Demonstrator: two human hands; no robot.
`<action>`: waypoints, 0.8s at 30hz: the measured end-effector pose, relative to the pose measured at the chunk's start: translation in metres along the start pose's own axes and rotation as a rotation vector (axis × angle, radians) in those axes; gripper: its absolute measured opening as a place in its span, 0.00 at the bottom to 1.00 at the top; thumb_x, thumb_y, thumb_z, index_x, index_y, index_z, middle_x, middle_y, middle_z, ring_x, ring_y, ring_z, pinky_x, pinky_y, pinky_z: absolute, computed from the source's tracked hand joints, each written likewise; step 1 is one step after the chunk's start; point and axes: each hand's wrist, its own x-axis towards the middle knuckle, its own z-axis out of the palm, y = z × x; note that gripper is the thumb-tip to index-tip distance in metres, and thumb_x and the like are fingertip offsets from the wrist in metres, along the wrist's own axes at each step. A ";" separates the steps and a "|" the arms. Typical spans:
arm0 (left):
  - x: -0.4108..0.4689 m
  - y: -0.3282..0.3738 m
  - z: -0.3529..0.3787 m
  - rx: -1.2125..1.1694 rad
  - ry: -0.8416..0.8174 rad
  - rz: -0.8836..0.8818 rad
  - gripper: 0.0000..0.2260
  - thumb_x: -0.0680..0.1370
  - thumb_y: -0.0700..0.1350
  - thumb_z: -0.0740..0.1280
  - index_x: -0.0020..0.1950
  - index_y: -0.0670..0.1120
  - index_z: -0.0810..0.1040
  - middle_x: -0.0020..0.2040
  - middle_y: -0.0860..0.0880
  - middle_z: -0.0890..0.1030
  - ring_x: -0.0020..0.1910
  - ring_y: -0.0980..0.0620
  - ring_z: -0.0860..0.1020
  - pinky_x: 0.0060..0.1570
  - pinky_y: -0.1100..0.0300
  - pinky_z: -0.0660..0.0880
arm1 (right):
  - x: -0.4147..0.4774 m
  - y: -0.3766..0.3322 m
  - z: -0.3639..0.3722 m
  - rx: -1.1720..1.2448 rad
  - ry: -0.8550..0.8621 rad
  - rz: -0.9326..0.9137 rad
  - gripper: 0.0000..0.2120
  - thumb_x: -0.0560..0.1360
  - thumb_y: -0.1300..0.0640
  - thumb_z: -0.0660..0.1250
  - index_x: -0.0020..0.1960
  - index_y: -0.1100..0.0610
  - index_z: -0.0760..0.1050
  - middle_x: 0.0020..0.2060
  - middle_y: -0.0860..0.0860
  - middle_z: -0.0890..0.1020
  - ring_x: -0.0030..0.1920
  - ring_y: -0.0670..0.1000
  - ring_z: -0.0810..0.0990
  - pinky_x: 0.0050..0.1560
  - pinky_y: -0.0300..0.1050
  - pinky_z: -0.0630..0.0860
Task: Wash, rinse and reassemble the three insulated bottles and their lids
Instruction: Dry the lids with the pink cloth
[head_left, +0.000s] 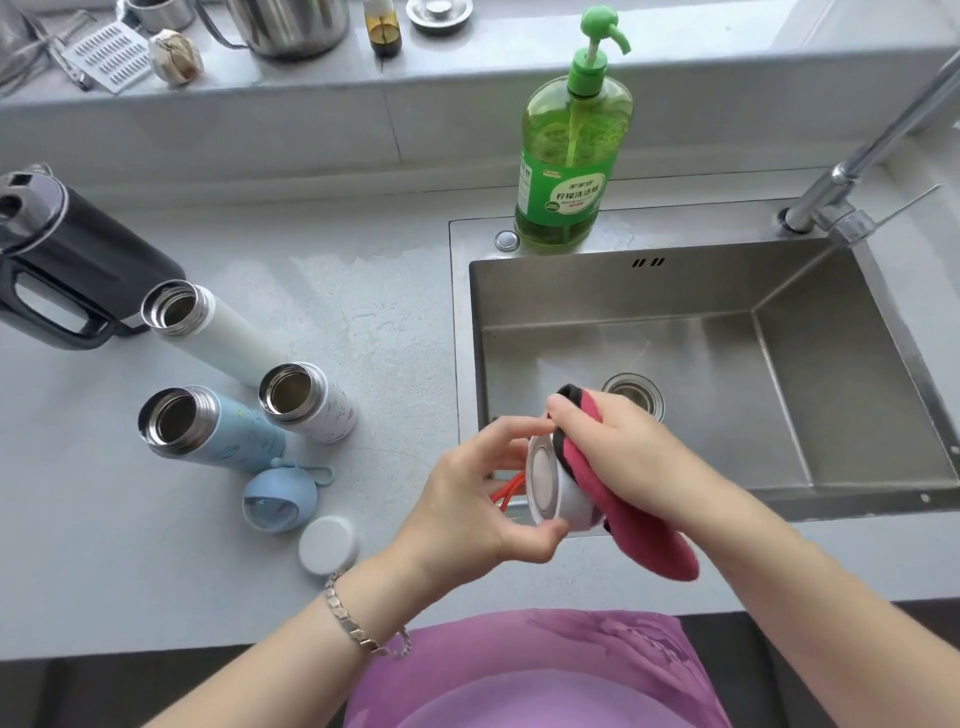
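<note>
Left hand (478, 499) pinches round white lid (548, 486), right hand (618, 447) grips pink cloth (654, 545) against it; 3 steel-mouthed bottles (311, 402) stand uncapped.

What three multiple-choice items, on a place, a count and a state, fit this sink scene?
1. Where is the green soap bottle? A on the sink's back rim B inside the sink C on the floor
2. How many open bottles stand on the counter? A two B three C four
3. The right hand is: A empty B gripping a brush C gripping a pink cloth
Key: A, it stands at the rim; B, three open mouths show; C, cloth wraps the white lid in the left hand.
</note>
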 end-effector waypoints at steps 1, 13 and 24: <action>-0.001 -0.003 0.000 -0.006 0.001 0.030 0.26 0.58 0.45 0.73 0.53 0.64 0.76 0.47 0.51 0.81 0.51 0.53 0.80 0.53 0.56 0.78 | 0.004 0.000 -0.003 0.036 -0.046 0.040 0.13 0.78 0.53 0.57 0.35 0.55 0.66 0.29 0.49 0.68 0.33 0.48 0.66 0.38 0.45 0.64; 0.015 -0.008 -0.001 -0.269 0.315 -0.158 0.23 0.67 0.29 0.72 0.49 0.53 0.68 0.48 0.45 0.80 0.38 0.56 0.82 0.32 0.67 0.74 | -0.009 0.014 0.031 0.266 0.379 -0.135 0.10 0.77 0.51 0.61 0.40 0.53 0.77 0.31 0.42 0.80 0.34 0.42 0.76 0.39 0.37 0.70; -0.002 -0.045 -0.060 -0.058 0.392 -0.370 0.36 0.62 0.38 0.73 0.62 0.59 0.61 0.56 0.48 0.74 0.45 0.54 0.78 0.36 0.67 0.73 | 0.011 0.048 -0.014 0.368 0.120 0.424 0.22 0.69 0.67 0.68 0.58 0.54 0.65 0.43 0.55 0.75 0.31 0.54 0.77 0.31 0.46 0.76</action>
